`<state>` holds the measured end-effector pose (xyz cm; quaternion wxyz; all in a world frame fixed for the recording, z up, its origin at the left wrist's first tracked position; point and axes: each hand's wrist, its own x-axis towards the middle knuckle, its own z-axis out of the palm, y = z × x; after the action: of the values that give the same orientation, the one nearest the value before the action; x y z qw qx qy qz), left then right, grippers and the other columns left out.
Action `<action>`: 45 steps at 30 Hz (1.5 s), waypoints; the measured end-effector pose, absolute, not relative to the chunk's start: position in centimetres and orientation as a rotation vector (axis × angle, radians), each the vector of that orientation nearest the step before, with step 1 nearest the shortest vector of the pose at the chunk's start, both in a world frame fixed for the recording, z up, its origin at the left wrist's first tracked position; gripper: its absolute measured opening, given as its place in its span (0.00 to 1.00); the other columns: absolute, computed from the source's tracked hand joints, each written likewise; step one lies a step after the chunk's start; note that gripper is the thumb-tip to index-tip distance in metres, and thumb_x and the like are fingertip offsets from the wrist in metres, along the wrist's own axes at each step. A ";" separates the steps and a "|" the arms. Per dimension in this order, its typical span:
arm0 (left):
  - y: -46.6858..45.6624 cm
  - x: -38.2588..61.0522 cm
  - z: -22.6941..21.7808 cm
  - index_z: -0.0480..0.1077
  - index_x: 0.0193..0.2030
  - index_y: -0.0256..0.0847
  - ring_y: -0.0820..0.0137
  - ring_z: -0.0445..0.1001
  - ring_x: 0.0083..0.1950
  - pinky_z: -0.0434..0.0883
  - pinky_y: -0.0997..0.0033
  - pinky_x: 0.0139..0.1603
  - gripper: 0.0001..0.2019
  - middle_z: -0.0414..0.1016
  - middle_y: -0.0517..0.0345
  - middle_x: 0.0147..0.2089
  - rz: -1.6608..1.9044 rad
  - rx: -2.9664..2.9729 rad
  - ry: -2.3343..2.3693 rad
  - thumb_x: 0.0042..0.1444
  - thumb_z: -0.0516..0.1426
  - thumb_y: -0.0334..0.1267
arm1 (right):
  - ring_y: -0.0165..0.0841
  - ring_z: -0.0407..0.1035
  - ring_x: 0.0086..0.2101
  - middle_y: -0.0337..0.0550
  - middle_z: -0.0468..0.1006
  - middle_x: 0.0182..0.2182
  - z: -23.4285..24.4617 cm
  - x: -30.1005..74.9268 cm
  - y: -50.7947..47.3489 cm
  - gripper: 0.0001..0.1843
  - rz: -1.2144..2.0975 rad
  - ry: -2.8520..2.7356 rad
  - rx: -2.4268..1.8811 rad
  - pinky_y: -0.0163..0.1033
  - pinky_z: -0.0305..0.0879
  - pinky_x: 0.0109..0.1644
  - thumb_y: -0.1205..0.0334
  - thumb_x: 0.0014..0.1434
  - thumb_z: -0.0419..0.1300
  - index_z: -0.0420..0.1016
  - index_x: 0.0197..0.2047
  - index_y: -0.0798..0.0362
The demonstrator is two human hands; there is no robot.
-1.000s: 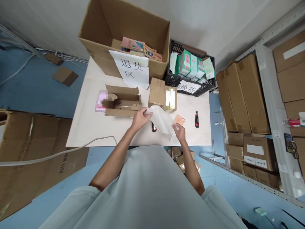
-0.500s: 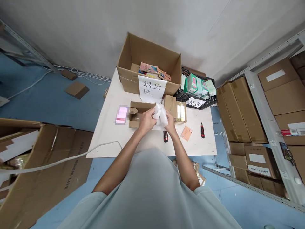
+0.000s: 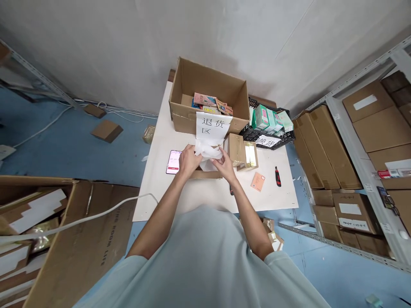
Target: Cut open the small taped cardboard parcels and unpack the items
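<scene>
Both my hands hold a crumpled white sheet of paper or thin wrap (image 3: pixel 208 151) over a small open cardboard box (image 3: pixel 207 173) on the white table (image 3: pixel 160 188). My left hand (image 3: pixel 188 160) grips the sheet's left side, fingers closed. My right hand (image 3: pixel 225 165) grips its right side. The small box is mostly hidden under my hands. A phone with a lit screen (image 3: pixel 174 161) lies just left of my left hand.
A large open carton (image 3: pixel 207 100) with a paper sign stands at the table's back, a black crate of green boxes (image 3: pixel 268 124) to its right. Two small boxes (image 3: pixel 242 153), an orange card (image 3: pixel 257 181) and a utility knife (image 3: pixel 277 176) lie right. Shelves of cartons stand right.
The flat sheet held apart between my hands has been bunched together and carried forward over the small open box. The view has tilted up and shifted.
</scene>
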<state>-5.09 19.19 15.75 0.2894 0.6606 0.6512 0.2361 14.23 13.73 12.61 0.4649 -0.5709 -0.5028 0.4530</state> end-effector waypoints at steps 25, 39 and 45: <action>15.7 -1.7 13.2 0.83 0.65 0.38 0.41 0.73 0.66 0.69 0.43 0.67 0.23 0.82 0.33 0.62 0.237 2.197 1.564 0.75 0.50 0.35 | 0.50 0.72 0.67 0.64 0.82 0.65 11.2 13.1 14.8 0.20 0.688 -2.286 -1.941 0.52 0.63 0.77 0.69 0.78 0.56 0.86 0.63 0.59; 9.3 22.1 6.0 0.83 0.58 0.41 0.53 0.84 0.59 0.76 0.49 0.73 0.17 0.85 0.43 0.64 0.209 1.354 1.135 0.62 0.67 0.36 | 0.45 0.83 0.54 0.60 0.86 0.58 2.8 41.8 -1.6 0.17 0.850 -0.785 -2.328 0.52 0.75 0.69 0.63 0.68 0.63 0.83 0.58 0.56; 7.3 28.2 0.9 0.79 0.63 0.40 0.49 0.80 0.71 0.77 0.49 0.74 0.28 0.75 0.34 0.78 0.064 1.044 1.169 0.56 0.74 0.40 | 0.44 0.86 0.48 0.58 0.87 0.56 -1.6 47.2 -4.7 0.19 0.967 -0.470 -2.383 0.49 0.81 0.60 0.60 0.67 0.64 0.81 0.59 0.55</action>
<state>28.18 7.25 0.88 0.7078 0.4700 0.5265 0.0287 47.20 -4.66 -1.59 0.2605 -0.8800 -0.1736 0.3572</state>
